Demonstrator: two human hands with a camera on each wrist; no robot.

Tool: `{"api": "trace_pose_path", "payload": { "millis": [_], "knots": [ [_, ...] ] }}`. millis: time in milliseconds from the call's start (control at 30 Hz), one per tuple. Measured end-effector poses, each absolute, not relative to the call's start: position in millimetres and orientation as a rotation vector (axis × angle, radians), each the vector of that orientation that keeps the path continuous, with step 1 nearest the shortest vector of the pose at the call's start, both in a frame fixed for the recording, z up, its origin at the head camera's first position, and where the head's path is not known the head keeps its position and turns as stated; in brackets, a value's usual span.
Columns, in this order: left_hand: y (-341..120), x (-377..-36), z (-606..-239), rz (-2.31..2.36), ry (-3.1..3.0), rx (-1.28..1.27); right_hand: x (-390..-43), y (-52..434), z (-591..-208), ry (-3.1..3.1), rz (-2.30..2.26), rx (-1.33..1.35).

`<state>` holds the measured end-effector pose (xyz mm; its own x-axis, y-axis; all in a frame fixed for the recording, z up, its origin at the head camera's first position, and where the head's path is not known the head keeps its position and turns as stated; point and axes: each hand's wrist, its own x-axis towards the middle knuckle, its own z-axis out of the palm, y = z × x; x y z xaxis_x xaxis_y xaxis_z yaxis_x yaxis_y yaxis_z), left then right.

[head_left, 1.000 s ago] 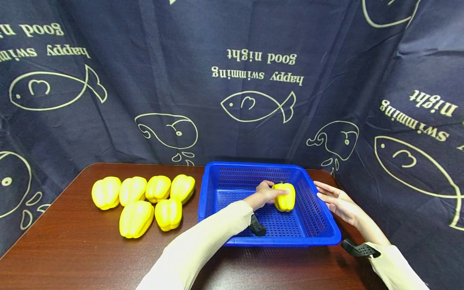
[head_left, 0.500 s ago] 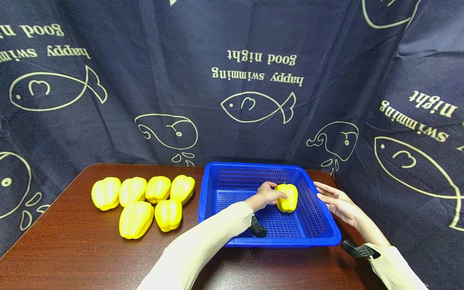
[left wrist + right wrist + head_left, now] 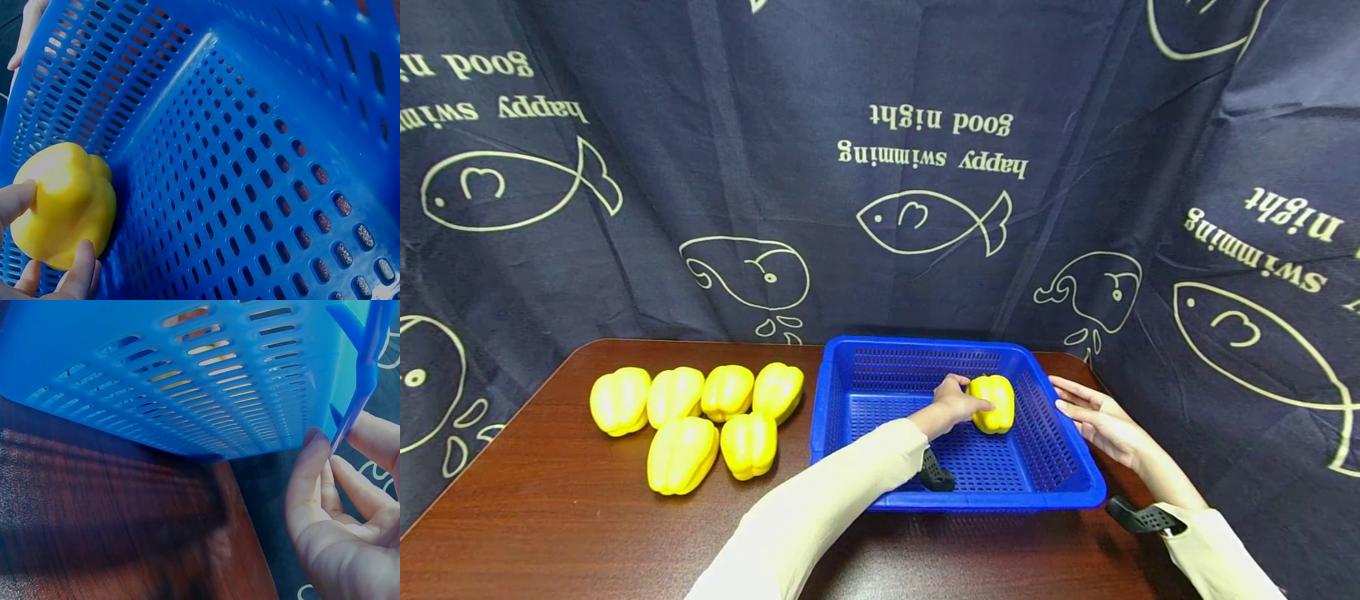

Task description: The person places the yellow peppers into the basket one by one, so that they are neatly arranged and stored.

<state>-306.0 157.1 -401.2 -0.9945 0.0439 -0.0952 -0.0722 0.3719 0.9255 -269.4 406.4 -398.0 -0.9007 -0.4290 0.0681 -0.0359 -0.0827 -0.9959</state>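
My left hand [image 3: 955,404] reaches into the blue plastic basket [image 3: 973,499] and holds a yellow bell pepper [image 3: 997,402] near its right wall. In the left wrist view the thumb lies on one side of the pepper [image 3: 69,200] and the other fingers on its lower side. My right hand [image 3: 1108,425] pinches the basket's right rim from outside. The right wrist view shows its thumb below the rim [image 3: 364,369] and fingers on the other side.
Several yellow bell peppers [image 3: 681,455] lie grouped on the brown wooden table [image 3: 550,500], left of the basket. A dark curtain [image 3: 760,167] with fish drawings hangs behind the table and along the right side.
My left hand has shifted slightly right with the bell pepper, then the pepper has risen a little. The right hand stays at the basket rim.
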Motion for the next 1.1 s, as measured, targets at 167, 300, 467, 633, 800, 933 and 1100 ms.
{"api": "trace_pose_path", "payload": {
  "millis": [167,300,467,633,800,933,1100],
  "knots": [
    [160,-316,-413,1.655,2.578,0.015,-269,406,-397,1.929,-2.065,-0.482],
    [177,-357,-468,1.678,2.672,0.103,-270,406,-397,1.931,-2.068,-0.476],
    [188,-376,-489,1.67,2.641,0.089,-269,406,-398,1.948,-2.057,-0.473],
    [186,-377,-484,1.727,2.5,0.066,-269,407,-397,1.944,-2.062,-0.486],
    [156,-326,-408,1.698,2.347,0.043,-269,406,-397,1.935,-2.065,-0.495],
    [142,-307,-377,1.68,2.285,0.04,-269,406,-397,1.924,-2.067,-0.494],
    [135,-301,-363,1.687,2.261,0.075,-268,405,-396,1.937,-2.07,-0.478]
  ]
}}
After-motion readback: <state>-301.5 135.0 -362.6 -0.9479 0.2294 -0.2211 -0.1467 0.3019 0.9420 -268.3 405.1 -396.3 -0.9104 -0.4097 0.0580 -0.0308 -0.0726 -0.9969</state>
